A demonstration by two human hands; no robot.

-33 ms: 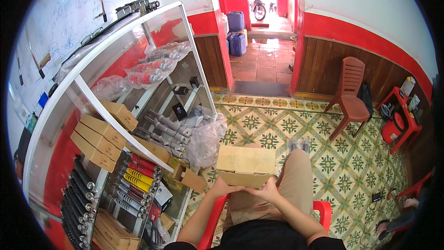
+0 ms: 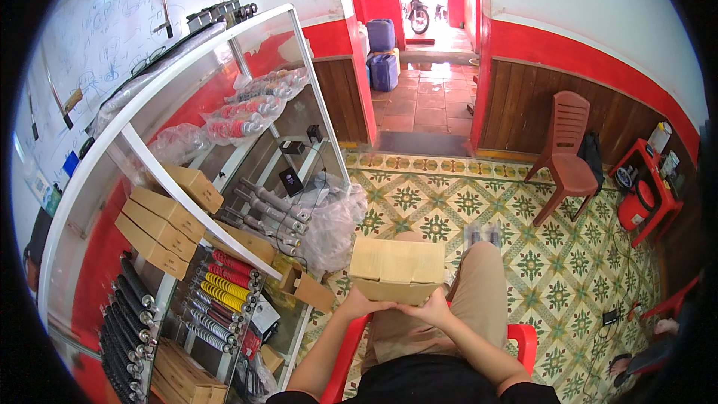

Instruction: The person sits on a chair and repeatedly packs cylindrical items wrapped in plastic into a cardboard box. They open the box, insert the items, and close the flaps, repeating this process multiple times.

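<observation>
A closed tan cardboard box [image 2: 396, 262] rests between my hands over my lap, above my khaki-clad legs [image 2: 482, 292]. My left hand [image 2: 363, 303] is closed on its lower left part, and my right hand [image 2: 422, 307] grips its lower right part, with the thumbs near each other along the near side. The fingers behind the box are mostly hidden. I sit on a red plastic chair [image 2: 521, 344].
A glass shelf unit [image 2: 132, 138] at left holds shock absorbers [image 2: 224, 284], tan boxes [image 2: 157, 228] and bagged parts. A brown chair [image 2: 565, 172] and red side table [image 2: 647, 176] stand right. A doorway with blue jugs [image 2: 383, 71] is ahead. Another person's foot [image 2: 619, 365] shows lower right.
The far edge of the box sits very slightly lower than a moment before; my hands keep the same hold on it.
</observation>
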